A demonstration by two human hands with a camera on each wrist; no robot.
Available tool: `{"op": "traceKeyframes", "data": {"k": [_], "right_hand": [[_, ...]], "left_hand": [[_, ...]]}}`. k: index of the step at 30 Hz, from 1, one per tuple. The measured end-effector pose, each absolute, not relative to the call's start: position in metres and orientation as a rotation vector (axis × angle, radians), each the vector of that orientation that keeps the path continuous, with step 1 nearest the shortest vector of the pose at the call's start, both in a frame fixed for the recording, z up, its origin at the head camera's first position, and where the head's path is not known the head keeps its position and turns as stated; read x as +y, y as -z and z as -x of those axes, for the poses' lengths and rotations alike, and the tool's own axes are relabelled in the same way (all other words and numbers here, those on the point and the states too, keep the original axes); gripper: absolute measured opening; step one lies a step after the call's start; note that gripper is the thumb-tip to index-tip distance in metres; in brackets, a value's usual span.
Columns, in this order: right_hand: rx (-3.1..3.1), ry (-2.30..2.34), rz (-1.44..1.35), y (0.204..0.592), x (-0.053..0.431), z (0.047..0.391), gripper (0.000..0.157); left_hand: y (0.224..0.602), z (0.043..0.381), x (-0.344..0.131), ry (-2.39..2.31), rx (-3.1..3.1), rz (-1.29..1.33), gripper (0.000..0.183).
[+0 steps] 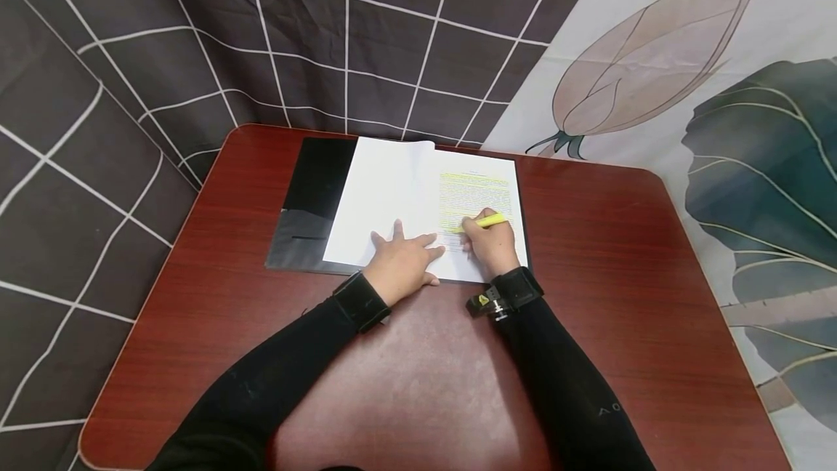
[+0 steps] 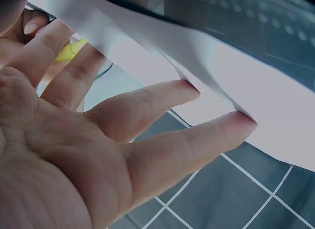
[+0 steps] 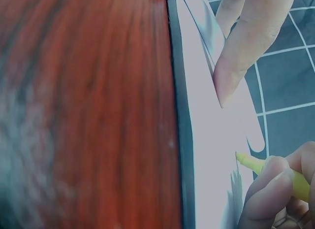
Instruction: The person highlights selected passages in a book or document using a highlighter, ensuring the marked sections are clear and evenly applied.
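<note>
My right hand (image 1: 492, 244) pinches a yellow highlighter (image 1: 490, 220), its tip down on the printed right-hand page (image 1: 480, 166). Yellow marking covers most of the text lines above the tip. In the right wrist view the highlighter (image 3: 253, 162) meets the paper between thumb and fingers. With fingers spread, my left hand (image 1: 400, 267) rests flat on the lower part of the blank left-hand page (image 1: 386, 195). The left wrist view shows the fingertips of the left hand (image 2: 98, 120) touching the white sheet (image 2: 221, 66).
The pages lie in a black folder (image 1: 301, 238) whose left cover is spread out on the reddish wooden table (image 1: 601, 253). Behind the table hang a dark grid-patterned cloth (image 1: 386, 35) and a pale cloth with a printed flower (image 1: 641, 57).
</note>
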State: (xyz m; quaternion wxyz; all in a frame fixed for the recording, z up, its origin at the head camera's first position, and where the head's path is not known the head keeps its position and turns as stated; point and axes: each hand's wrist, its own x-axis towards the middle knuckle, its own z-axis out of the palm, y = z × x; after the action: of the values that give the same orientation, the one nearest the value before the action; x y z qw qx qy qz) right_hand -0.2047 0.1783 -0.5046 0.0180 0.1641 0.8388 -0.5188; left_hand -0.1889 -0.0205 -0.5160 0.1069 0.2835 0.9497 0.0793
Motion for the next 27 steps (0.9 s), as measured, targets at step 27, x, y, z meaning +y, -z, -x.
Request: {"op": "traceKeyframes", "data": {"k": [27], "right_hand": [[2.611,1.633,-0.525,0.503,0.195,0.200,0.021]], "left_hand": [[0.528,0.193,-0.020,-0.262,2.801,-0.843,0.066]]}}
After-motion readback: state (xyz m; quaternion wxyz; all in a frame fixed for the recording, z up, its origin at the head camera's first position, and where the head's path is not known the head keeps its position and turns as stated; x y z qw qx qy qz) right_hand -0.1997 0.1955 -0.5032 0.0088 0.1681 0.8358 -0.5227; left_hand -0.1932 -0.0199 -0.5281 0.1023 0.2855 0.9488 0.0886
